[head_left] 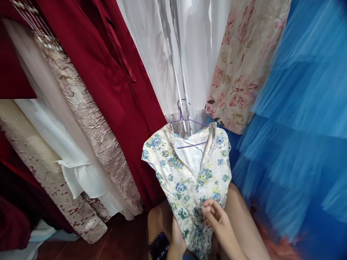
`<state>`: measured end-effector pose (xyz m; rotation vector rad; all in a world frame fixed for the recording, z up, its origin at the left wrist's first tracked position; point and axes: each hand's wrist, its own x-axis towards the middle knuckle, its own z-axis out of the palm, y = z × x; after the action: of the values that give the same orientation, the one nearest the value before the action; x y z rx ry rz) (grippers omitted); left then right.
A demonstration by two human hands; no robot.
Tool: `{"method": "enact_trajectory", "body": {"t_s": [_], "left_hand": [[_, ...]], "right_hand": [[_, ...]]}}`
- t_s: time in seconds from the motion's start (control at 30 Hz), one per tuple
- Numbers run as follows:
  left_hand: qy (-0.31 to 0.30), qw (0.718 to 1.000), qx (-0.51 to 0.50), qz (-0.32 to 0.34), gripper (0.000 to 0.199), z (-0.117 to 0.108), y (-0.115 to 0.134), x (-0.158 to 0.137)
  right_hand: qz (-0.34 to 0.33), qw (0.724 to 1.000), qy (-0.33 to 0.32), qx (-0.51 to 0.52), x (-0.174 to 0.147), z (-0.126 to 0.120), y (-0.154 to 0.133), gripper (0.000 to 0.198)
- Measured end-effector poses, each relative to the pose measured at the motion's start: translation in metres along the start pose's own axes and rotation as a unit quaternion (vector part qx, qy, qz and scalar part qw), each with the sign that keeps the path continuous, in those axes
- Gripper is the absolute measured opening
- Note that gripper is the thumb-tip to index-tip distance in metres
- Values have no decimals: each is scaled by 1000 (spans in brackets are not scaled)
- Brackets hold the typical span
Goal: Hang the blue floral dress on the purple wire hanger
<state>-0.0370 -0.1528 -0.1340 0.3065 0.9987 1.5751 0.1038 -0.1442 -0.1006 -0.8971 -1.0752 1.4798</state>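
Note:
A white short-sleeved V-neck garment with blue and green flowers hangs on a thin purple wire hanger. Its lower part narrows and bunches in front of me; whether it is a dress or a blouse I cannot tell. My left hand lies against the garment's lower left edge, its fingers hidden behind the cloth. Over the front of the garment, right of its middle, is my right hand. Its fingers are curled, with the thumb close to the index finger; anything pinched between them is too small to make out.
Dark red cloth, white fabric with ribbons, a pink floral piece and blue tulle hang behind. More gowns crowd the left. Below lie bare legs, a dark device and reddish floor tiles.

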Motion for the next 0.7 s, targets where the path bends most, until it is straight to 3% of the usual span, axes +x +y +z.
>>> {"method": "enact_trajectory", "body": {"t_s": [0.13,0.27,0.37,0.5,0.6,0.63,0.7], "left_hand": [[60,998,31,16,53,-15,-3,-13],[32,999,5,-43,60,-13,-12,-25],[46,995,-35,-86,57,-6,-19,-32],[73,996,12,-55,47,-3,-13,-30],[55,988,125,66,52,-9,3,-19],[52,973,177,138,56,-10,9,-14],[66,905,289,304,59,-10,23,-5]], "right_hand": [[-63,982,31,-174,29,9,-24,36],[-91,943,56,-314,51,13,-37,29],[-101,945,55,-307,60,12,-41,31],[-68,978,11,-199,58,7,-51,37],[-52,985,-24,-165,49,6,-60,37],[-50,985,-30,-163,46,6,-62,36],[-43,986,-38,-158,42,8,-66,36]]}}
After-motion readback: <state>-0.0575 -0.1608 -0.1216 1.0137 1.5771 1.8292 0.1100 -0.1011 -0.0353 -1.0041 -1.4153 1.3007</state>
